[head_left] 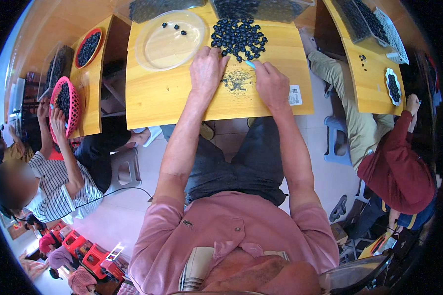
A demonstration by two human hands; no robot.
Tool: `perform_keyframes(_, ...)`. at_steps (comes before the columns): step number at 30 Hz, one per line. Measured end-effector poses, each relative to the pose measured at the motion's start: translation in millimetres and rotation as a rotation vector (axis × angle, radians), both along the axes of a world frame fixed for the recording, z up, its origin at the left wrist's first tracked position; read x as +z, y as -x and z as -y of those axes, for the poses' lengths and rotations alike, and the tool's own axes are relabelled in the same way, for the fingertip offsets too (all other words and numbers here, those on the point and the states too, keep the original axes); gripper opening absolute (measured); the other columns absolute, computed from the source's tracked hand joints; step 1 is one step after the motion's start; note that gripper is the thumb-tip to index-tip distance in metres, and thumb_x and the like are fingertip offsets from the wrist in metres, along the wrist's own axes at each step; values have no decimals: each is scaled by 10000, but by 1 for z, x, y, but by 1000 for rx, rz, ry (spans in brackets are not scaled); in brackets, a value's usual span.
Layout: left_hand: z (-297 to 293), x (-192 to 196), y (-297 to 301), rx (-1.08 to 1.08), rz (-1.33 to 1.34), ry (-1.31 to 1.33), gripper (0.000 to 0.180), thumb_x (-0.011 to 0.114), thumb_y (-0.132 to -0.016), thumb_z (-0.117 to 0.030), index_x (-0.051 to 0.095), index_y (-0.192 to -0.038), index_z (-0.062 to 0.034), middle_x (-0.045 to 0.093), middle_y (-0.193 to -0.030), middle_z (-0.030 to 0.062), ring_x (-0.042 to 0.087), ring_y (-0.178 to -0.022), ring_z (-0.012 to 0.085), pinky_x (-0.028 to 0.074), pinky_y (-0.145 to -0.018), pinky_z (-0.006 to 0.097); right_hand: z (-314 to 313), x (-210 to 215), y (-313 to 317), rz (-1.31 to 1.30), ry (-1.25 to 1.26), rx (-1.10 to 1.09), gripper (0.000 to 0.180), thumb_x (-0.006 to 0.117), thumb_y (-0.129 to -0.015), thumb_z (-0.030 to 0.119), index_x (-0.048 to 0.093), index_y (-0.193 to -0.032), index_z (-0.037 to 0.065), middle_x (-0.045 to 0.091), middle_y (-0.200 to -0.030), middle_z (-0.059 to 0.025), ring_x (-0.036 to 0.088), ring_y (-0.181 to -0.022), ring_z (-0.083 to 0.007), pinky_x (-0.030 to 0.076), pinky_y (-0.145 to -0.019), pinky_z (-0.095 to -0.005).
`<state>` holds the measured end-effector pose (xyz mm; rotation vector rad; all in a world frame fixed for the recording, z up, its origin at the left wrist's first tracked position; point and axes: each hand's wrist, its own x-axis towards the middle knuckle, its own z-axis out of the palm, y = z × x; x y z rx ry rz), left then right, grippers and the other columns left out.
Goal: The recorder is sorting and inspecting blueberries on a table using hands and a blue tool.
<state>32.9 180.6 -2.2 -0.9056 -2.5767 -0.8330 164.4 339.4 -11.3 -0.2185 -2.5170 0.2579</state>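
Many small, dark, round bead-like pieces (238,37) lie in a loose pile at the far middle of the yellow wooden table (157,105). My left hand (206,71) rests palm down beside the pile's near left edge, thumb spread from the fingers; its fingertips are partly hidden. Closed around a slim light-blue tool (250,64), my right hand (271,84) is just in front of the pile's right side. The tool's working end cannot be made out. Between my hands, dark crumbs (236,81) are scattered on the wood. A shallow clear round tray (147,59) holds three dark pieces.
Clear bins (261,11) of dark pieces stand along the far edge. A white label (294,95) is near the right corner. At left, a person handles a pink basket (74,110); at right, another person sits by a small white dish (393,87). Blue stools (336,140) stand below.
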Motion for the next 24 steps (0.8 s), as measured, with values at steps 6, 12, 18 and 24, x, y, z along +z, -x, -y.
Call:
perform_keyframes(6, -2, -7, 1, -22, 94, -205, 189, 787, -870, -172, 734, -974, -23, 677, -892, 159, 692, -804, 344, 566, -734, 444, -1, -1, 1, -9, 4, 7, 227, 629, -888, 84, 699, -1102, 115, 636, -835, -56, 711, -794, -260, 580, -636, -416)
perform_keyframes(12, 5, -13, -4, -24, 229, -328, 179, 769, -892, -137, 751, -1020, -13, 719, -973, 160, 724, -740, 264, 580, -708, 389, 1, 1, 1, 6, 0, 8, 222, 629, -894, 88, 697, -1104, 115, 644, -838, -58, 712, -780, -261, 581, -631, -411)
perform_keyframes(18, 4, -3, -12, -73, 232, -277, 203, 761, -871, -95, 736, -1055, -12, 697, -948, 163, 720, -800, 304, 580, -732, 405, -3, -8, 2, -54, 33, 4, 225, 675, -917, 92, 745, -1127, 131, 647, -816, -59, 683, -719, -281, 550, -617, -411)
perform_keyframes(24, 15, -2, 5, -259, -64, -168, 212, 668, -949, -47, 718, -1152, -17, 685, -1152, 181, 675, -1034, 350, 556, -902, 429, -1, -6, 4, -19, 31, -1, 228, 688, -910, 94, 745, -1128, 130, 655, -828, -59, 690, -726, -277, 549, -615, -410)
